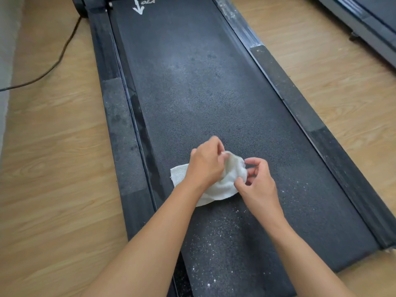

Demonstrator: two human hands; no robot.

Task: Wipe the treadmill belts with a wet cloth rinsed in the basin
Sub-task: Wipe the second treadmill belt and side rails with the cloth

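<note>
treadmill belt (192,93): dusty, centre frame, white specks low | cloth (225,185): on belt, lower centre; soft, limp, light, best gathered by edges | left hand (205,166) curled gripping it; right hand (257,181) pinching its right edge

White terry cloth (222,185), rough matt black belt (203,93), smooth wood-grain floor (53,168).

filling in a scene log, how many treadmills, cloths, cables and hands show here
treadmills: 2, near treadmill and second treadmill, partly in view
cloth: 1
cable: 1
hands: 2, left hand and right hand
total: 6
</note>
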